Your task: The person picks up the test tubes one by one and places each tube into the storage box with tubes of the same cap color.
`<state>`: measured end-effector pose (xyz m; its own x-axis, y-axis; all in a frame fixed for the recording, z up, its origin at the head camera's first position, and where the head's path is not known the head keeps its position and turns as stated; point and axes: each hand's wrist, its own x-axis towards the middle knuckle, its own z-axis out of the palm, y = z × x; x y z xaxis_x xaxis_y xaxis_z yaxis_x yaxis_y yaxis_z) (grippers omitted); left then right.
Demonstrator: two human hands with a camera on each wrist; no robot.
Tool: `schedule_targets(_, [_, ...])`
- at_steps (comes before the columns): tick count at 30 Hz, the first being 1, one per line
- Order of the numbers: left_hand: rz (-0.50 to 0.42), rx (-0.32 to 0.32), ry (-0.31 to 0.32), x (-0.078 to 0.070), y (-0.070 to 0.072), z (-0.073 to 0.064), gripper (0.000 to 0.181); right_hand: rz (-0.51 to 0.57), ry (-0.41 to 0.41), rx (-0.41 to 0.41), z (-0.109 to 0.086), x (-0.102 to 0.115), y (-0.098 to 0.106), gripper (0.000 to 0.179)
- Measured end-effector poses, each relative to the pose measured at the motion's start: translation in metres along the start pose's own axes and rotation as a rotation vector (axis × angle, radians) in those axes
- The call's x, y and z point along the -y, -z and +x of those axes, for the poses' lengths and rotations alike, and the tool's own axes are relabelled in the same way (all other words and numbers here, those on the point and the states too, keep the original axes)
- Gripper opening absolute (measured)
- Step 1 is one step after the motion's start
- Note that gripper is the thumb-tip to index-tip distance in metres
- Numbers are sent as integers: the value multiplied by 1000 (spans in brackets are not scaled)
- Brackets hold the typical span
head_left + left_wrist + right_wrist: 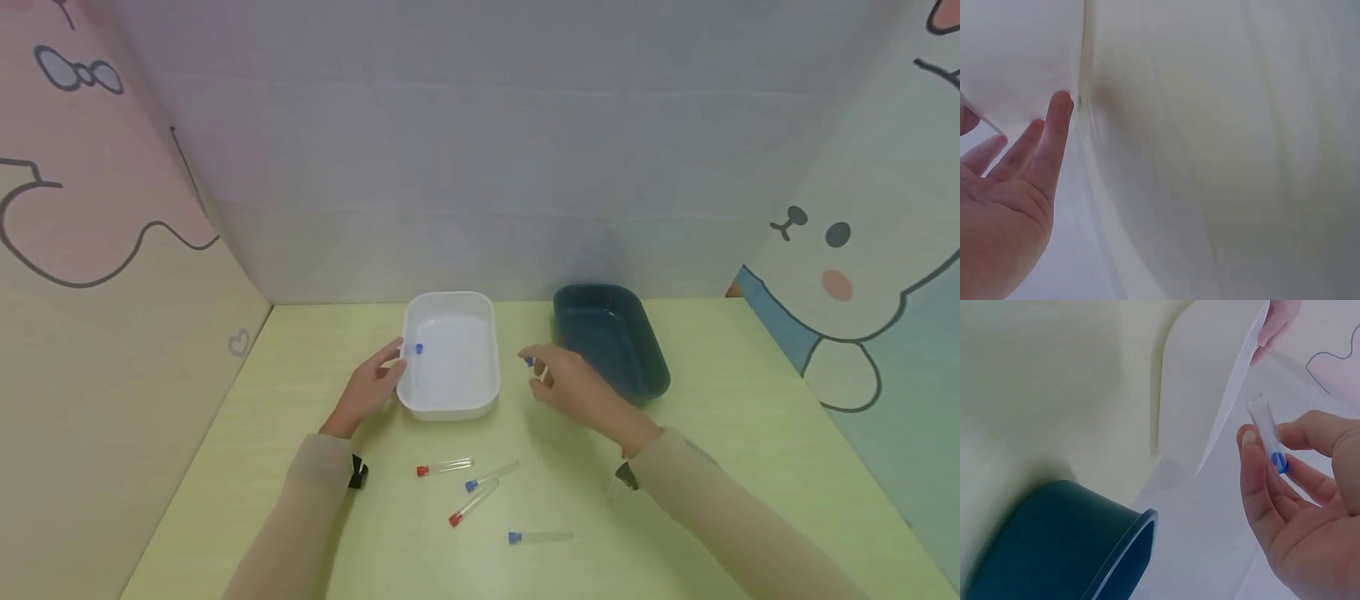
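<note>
My right hand (573, 383) pinches a blue-capped test tube (1265, 428) between thumb and fingers, held in the air between the two containers. In the right wrist view its clear end points up and its blue cap sits low among the fingers. My left hand (369, 385) is at the left side of a white tray (450, 412), its extended fingers (1057, 134) touching the outer wall and the thumb near the rim. Inside the tray lies a tube with a blue cap (419, 349). A dark teal tub (652, 367) stands right of the tray, a small red spot showing inside.
On the table in front of the tray lie two red-capped tubes (446, 467) and two blue-capped tubes (540, 537). A pale wall (480, 167) rises right behind both containers. Printed panels (855, 250) flank the table.
</note>
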<state>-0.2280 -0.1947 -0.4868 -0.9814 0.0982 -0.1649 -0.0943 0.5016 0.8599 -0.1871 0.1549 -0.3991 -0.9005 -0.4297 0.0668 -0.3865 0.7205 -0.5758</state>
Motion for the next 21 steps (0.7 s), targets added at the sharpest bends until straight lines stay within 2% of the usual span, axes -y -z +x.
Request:
schedule_targets(7, [4, -10, -20, -3, -5, 0, 58, 85, -19, -51, 8, 7, 1, 51])
schedule_targets(15, [44, -23, -24, -5, -2, -1, 57, 166, -22, -175, 16, 14, 2, 65])
schedule_targets(21, [54, -26, -15, -4, -1, -2, 57, 206, -22, -203, 21, 17, 4, 76])
